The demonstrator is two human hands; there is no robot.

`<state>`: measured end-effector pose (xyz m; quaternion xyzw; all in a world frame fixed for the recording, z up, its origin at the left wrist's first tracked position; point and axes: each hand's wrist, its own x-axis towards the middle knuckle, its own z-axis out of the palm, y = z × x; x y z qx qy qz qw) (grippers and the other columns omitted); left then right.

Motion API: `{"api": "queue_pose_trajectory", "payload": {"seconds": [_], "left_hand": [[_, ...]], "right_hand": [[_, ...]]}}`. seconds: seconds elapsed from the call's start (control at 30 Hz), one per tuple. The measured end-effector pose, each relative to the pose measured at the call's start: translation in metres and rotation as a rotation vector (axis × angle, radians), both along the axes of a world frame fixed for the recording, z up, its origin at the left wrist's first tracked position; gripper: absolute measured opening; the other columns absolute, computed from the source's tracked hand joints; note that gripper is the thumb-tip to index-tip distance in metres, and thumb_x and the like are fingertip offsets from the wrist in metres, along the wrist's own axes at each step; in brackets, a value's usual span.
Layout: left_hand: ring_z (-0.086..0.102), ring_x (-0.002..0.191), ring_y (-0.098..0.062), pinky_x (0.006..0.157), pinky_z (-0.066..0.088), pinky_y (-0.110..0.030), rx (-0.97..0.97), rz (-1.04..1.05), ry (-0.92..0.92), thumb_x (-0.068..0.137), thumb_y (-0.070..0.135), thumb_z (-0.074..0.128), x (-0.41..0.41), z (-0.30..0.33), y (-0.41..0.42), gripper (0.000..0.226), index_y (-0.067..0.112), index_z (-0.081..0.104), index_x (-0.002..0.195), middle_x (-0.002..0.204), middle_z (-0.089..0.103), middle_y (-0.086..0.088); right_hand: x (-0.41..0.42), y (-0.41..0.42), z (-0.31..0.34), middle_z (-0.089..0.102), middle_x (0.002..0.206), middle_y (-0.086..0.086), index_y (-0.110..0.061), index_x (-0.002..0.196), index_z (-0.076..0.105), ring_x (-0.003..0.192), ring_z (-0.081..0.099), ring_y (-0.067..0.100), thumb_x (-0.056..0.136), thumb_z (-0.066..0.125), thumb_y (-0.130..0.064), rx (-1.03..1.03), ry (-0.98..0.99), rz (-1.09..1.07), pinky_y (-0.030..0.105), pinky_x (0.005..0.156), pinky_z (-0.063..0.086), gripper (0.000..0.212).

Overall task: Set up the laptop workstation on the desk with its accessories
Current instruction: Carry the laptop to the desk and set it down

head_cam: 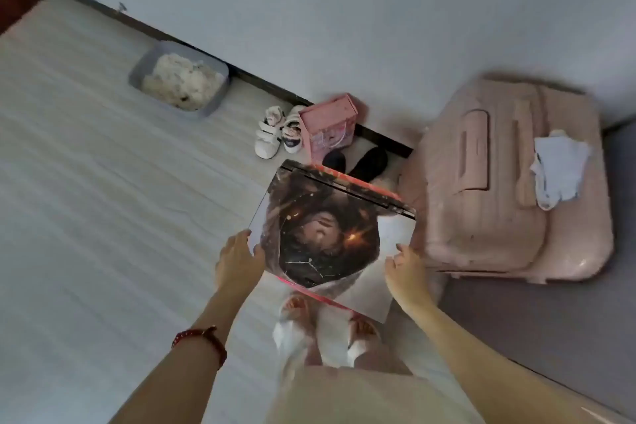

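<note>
A closed laptop [330, 234] with a dark printed picture on its lid and a red edge is held flat above the floor, in front of my feet. My left hand [239, 260] grips its left edge, thumb on top of the lid. My right hand [407, 267] holds its right edge, fingers curled at the rim. No desk or accessories show in this view.
A pink suitcase [509, 182] with a white cloth [559, 169] on it lies at the right. By the wall stand a pink box [328, 127], small white shoes [275, 131], dark slippers [358, 162] and a grey tray [179, 79] of white filling. Pale floorboards stretch left.
</note>
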<state>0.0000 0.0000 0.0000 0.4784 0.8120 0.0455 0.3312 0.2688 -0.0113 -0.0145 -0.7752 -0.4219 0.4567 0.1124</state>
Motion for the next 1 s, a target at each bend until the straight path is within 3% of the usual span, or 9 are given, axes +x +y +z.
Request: {"api": "queue_pose_trajectory", "payload": {"seconds": [0.13,0.23,0.33,0.43,0.57,0.77,1.0], "left_hand": [[0.034,0.129,-0.035,0.102,0.035,-0.051,-0.120,-0.111,0.145,0.093,0.037,0.044,-0.013,-0.060,0.054,0.058,0.008,0.027,0.140,0.144,0.032,-0.017],[0.024,0.134,-0.038,0.103,0.029,-0.055,-0.144,-0.165,0.195,0.085,0.054,0.050,-0.015,-0.099,0.082,0.081,0.010,0.015,0.144,0.150,0.021,-0.016],[0.017,0.138,-0.038,0.106,0.023,-0.057,-0.190,-0.192,0.171,0.077,0.063,0.056,-0.015,-0.125,0.098,0.100,0.013,0.003,0.146,0.154,0.011,-0.013],[0.021,0.137,-0.038,0.108,0.024,-0.057,-0.208,-0.139,0.051,0.071,0.057,0.068,-0.012,-0.144,0.106,0.109,0.015,0.001,0.146,0.153,0.016,-0.014],[0.030,0.132,-0.037,0.105,0.033,-0.056,-0.172,-0.060,-0.037,0.063,0.047,0.079,-0.013,-0.155,0.112,0.109,0.017,0.011,0.143,0.145,0.027,-0.015],[0.032,0.130,-0.034,0.107,0.032,-0.055,-0.166,-0.007,-0.038,0.063,0.046,0.080,-0.013,-0.154,0.115,0.103,0.015,0.019,0.140,0.143,0.032,-0.015],[0.034,0.128,-0.037,0.104,0.034,-0.057,-0.094,0.119,-0.072,0.062,0.043,0.081,-0.044,-0.097,0.070,0.103,0.015,0.019,0.140,0.141,0.033,-0.017]], "right_hand": [[-0.011,0.014,-0.052,0.035,0.142,0.020,-0.002,0.140,0.029,0.131,0.034,0.033,0.092,0.049,-0.023,-0.099,-0.123,-0.167,0.041,0.109,0.028,0.056],[-0.023,0.021,-0.083,0.025,0.147,0.019,-0.004,0.142,0.020,0.134,0.026,0.036,0.087,0.057,-0.036,-0.154,-0.212,-0.259,0.047,0.107,0.030,0.073],[-0.029,0.025,-0.102,0.016,0.150,0.017,-0.010,0.145,0.011,0.135,0.022,0.037,0.081,0.063,-0.044,-0.176,-0.279,-0.322,0.050,0.104,0.034,0.090],[-0.026,0.027,-0.114,0.016,0.152,0.015,-0.018,0.146,0.002,0.137,0.023,0.036,0.078,0.068,-0.042,-0.190,-0.195,-0.421,0.052,0.106,0.032,0.098],[-0.017,0.028,-0.121,0.020,0.151,0.012,-0.023,0.146,0.003,0.137,0.024,0.035,0.074,0.074,-0.035,-0.158,-0.095,-0.499,0.051,0.109,0.027,0.102],[-0.018,0.031,-0.116,0.027,0.146,0.012,-0.022,0.143,0.011,0.131,0.033,0.035,0.074,0.075,-0.032,-0.166,-0.103,-0.493,0.052,0.105,0.034,0.094],[-0.032,0.020,-0.069,0.026,0.146,0.010,-0.027,0.142,0.009,0.132,0.032,0.034,0.073,0.074,-0.035,-0.106,-0.052,-0.363,0.054,0.107,0.033,0.095]]}}
